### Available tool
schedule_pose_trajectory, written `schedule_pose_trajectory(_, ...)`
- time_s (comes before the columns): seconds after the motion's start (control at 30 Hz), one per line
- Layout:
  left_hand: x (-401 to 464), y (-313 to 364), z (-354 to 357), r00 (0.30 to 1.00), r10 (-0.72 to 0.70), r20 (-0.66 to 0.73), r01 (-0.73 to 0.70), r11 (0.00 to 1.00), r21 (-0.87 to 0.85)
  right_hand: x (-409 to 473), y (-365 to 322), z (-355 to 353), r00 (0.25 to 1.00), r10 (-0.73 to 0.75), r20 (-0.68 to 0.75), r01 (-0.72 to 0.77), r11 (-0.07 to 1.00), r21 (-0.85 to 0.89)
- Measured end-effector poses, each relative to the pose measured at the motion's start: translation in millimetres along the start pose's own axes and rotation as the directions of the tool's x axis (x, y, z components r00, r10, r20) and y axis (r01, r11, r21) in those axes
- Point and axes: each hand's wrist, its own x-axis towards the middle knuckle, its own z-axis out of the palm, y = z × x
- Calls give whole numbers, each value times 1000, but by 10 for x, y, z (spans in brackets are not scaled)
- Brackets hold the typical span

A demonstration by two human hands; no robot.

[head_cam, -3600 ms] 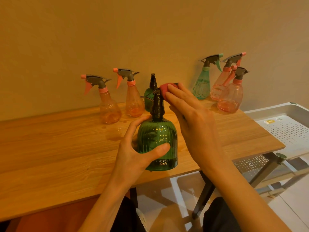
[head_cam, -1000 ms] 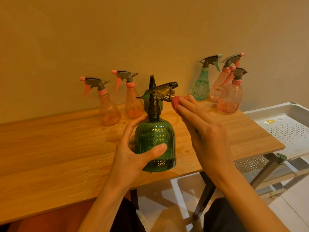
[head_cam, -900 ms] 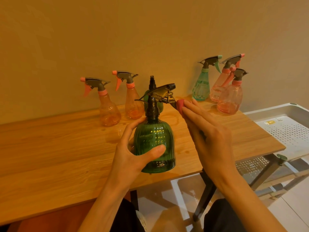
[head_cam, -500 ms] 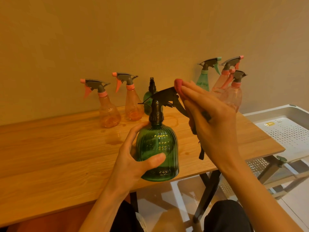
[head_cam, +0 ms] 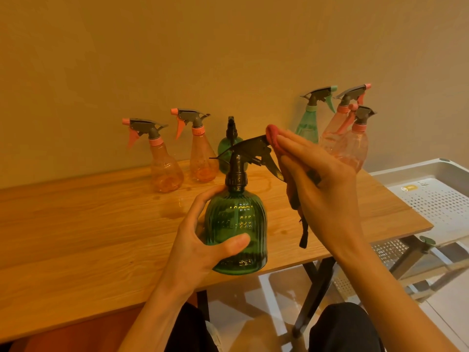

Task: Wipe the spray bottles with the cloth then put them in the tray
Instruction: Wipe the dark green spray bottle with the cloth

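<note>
Gripping the ribbed dark-green plastic spray bottle round its body, our left hand lifts it over the wooden table's near edge. Our right hand, fingers straight, presses the pink cloth against its black trigger nozzle. At the right sits the perforated white tray.

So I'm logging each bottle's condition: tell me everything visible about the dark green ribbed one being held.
The dark green ribbed bottle is translucent, apparently plastic, dome-shouldered, with a dark collar and trigger head. It is upright above the table's near edge. The left hand grips its body; the right hand presses a pink cloth against the nozzle.
</note>
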Motion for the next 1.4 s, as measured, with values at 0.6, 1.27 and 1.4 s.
schedule_pose_trajectory(0.6,113,-11,71,976,-217,-5,207,935,-287,-203,-93,159,869,486,91,-466,745,478)
schedule_pose_trajectory(1.27,167,111,94,987,-145,72,140,988,67,-247,-118,281,878,478,8,-445,810,381)
schedule_pose_trajectory(1.4,183,56,113,990,-138,27,133,983,128,-258,-165,274,900,433,46,-414,817,402)
